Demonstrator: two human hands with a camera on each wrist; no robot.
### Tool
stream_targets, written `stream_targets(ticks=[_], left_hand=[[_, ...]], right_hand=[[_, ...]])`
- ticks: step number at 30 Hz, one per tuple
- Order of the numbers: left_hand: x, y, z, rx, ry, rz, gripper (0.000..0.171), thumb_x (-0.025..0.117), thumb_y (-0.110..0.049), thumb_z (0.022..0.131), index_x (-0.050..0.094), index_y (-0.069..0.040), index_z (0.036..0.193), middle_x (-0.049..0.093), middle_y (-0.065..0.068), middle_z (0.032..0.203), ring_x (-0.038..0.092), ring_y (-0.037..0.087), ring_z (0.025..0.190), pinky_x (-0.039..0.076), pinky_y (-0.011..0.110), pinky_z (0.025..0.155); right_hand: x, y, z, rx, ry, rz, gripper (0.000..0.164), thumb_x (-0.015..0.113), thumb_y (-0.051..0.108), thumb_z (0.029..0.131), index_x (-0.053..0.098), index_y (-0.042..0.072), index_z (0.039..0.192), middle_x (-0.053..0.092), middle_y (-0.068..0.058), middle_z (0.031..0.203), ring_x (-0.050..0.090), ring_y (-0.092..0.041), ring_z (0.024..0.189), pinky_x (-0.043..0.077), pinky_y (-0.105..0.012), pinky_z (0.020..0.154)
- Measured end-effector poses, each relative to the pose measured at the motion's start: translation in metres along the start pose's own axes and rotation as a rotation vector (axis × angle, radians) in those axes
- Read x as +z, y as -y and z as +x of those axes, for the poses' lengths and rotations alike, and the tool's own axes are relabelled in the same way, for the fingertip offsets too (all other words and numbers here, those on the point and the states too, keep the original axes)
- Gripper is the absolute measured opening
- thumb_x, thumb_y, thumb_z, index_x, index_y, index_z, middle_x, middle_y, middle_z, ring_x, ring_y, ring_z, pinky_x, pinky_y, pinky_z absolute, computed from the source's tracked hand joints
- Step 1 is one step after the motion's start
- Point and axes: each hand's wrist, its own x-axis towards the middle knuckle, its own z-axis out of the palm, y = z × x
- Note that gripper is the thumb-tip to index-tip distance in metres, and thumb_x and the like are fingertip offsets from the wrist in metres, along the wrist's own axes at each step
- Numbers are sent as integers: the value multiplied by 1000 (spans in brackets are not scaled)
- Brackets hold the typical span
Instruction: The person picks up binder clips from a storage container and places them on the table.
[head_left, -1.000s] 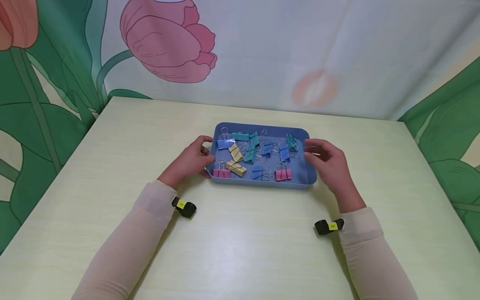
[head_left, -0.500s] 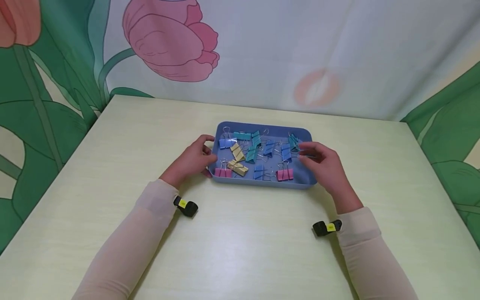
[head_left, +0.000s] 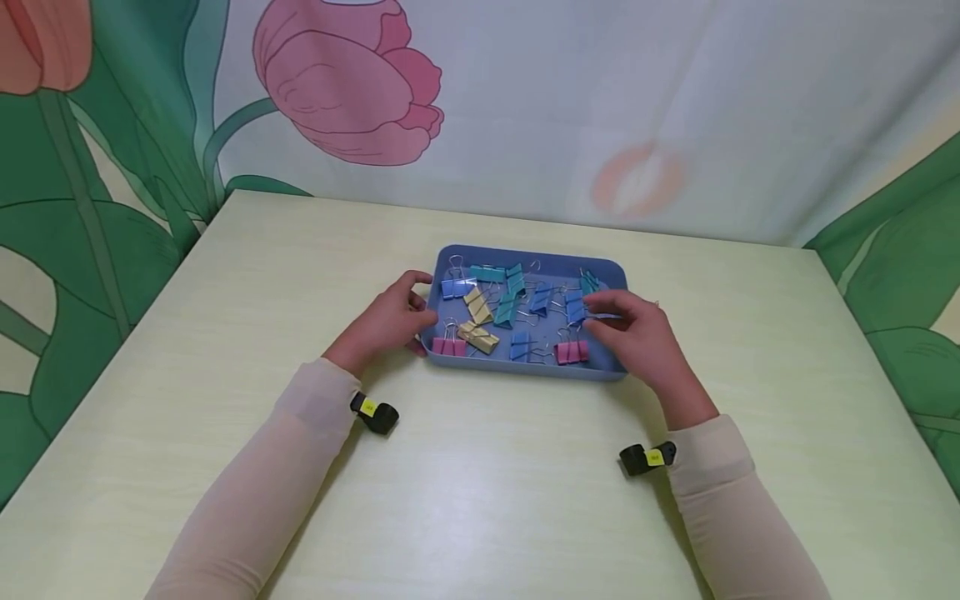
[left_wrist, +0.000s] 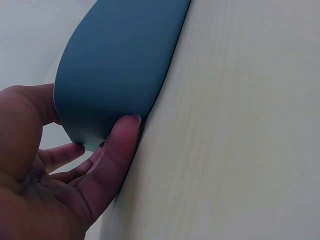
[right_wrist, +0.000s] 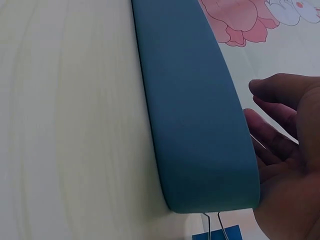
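A blue tray (head_left: 525, 371) on the table holds several binder clips in pink, yellow, teal and blue. My left hand (head_left: 386, 318) grips the tray's left end; in the left wrist view its fingers curl about the end wall (left_wrist: 110, 65). My right hand (head_left: 637, 337) hovers over the tray's right part, thumb and fingertips apart, near a blue binder clip (head_left: 575, 307) and a pink binder clip (head_left: 572, 352). The right wrist view shows this hand (right_wrist: 285, 145) beside the tray wall (right_wrist: 200, 120), with nothing visibly held. Its fingers partly cover a teal clip (head_left: 588, 281).
Past the tray's right end, a blue piece with wire handles (right_wrist: 217, 234) shows in the right wrist view. The pale table (head_left: 480, 483) extends around the tray. A flower-patterned curtain (head_left: 525, 108) hangs behind the table.
My right hand has moved left from the tray's right rim to over the clips inside. My left hand stays at the left end. The whole head view has shifted slightly.
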Motion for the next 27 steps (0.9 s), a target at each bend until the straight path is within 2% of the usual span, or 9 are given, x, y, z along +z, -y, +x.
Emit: stream_targets(ticks=[7, 16, 22, 27], left_hand=[[0, 1, 1, 4, 5, -4, 63, 56, -15, 93, 25, -19, 148, 48, 17, 114, 64, 29, 81, 58, 36, 62], [-1, 1, 0, 9, 2, -11, 63, 56, -15, 93, 25, -19, 148, 48, 17, 114, 64, 29, 81, 58, 36, 62], [-1, 0, -1, -4, -1, -4, 63, 56, -16, 93, 25, -19, 148, 48, 16, 114, 63, 29, 81, 58, 35, 62], [-1, 0, -2, -1, -1, -6, 63, 56, -15, 93, 26, -19, 148, 48, 16, 113, 63, 29, 82, 58, 35, 62]], right_hand=[[6, 5, 2, -4, 51, -41, 34, 67, 14, 90, 62, 6, 123, 63, -15, 123, 64, -30, 110, 50, -44, 95], [11, 6, 3, 7, 103, -102, 32, 67, 13, 90, 65, 9, 121, 64, -12, 121, 65, -29, 106, 55, -41, 85], [13, 6, 4, 26, 125, -185, 30, 68, 15, 90, 68, 12, 119, 65, -9, 118, 64, -27, 103, 55, -41, 85], [13, 7, 4, 23, 131, -210, 27, 68, 14, 89, 70, 12, 116, 66, -8, 115, 63, -26, 102, 54, -42, 85]])
